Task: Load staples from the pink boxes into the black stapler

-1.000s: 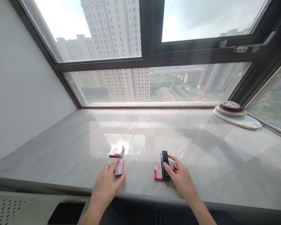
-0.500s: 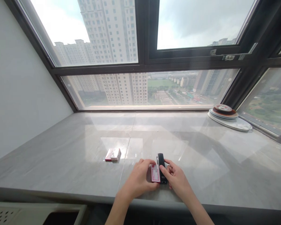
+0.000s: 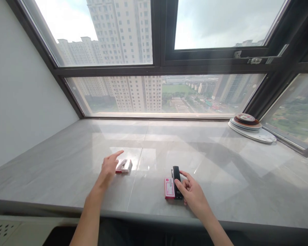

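My left hand (image 3: 108,169) is at the left side of two small white-and-red boxes (image 3: 127,166) that lie side by side. Its index finger points out past their far edge, and the fingers look apart; whether it touches them I cannot tell. A black stapler (image 3: 177,177) lies lengthwise on the counter, with my right hand (image 3: 192,192) closed on its right side, thumb on top. Against the stapler's left side lies a pink-and-white box (image 3: 169,188) with a label, which no hand holds.
The grey tiled counter (image 3: 154,136) runs back to a dark-framed window (image 3: 156,71). At the far right corner sits a stack of plates (image 3: 246,123). Below the counter's front edge at lower left is a cream perforated panel (image 3: 12,232).
My left hand has let go of the pink-and-white box and moved left and away from me to the two small boxes. My right hand stays on the stapler.
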`<state>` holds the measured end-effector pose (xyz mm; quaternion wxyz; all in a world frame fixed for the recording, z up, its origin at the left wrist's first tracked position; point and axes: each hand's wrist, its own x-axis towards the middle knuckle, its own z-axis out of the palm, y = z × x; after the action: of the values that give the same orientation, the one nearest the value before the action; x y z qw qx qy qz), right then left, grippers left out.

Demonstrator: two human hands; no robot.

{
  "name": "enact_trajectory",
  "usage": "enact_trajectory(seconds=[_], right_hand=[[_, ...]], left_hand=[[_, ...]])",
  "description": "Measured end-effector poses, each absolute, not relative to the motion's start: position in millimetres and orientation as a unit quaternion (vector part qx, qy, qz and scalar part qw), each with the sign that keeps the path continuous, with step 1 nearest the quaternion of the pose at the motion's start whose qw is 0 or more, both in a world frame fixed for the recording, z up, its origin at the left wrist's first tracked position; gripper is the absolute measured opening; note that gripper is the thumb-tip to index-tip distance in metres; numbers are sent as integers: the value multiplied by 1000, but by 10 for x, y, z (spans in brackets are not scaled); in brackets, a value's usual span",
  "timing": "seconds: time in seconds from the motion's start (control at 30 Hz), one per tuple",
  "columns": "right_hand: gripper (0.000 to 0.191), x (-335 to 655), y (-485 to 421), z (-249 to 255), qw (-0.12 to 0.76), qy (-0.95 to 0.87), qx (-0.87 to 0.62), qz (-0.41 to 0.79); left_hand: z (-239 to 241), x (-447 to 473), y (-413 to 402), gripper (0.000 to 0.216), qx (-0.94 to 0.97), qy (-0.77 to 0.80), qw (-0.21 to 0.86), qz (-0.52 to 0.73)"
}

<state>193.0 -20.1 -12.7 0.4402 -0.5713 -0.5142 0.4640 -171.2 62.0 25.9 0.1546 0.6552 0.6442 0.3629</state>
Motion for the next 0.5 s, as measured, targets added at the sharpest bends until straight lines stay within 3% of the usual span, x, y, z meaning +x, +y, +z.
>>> enact_trajectory(seconds=[0.1,0.23,0.37,0.5], right_hand=[[63,1916,-212,-68,431,-512,-575,470],[66,1906,-215,-56,426,-512,-582,467],[64,1911,-206,-100,425,-519,-581,461],[63,1927,-189,-172,427,-524,-577,458]], left_hand=[[33,-2141,628,49,694,650,158,265],[-69,-2217,203,57,718,640,152,230],[129,-1786,-199,53,717,628,217,210],[349,-960,-267,49,747,531,294,271]])
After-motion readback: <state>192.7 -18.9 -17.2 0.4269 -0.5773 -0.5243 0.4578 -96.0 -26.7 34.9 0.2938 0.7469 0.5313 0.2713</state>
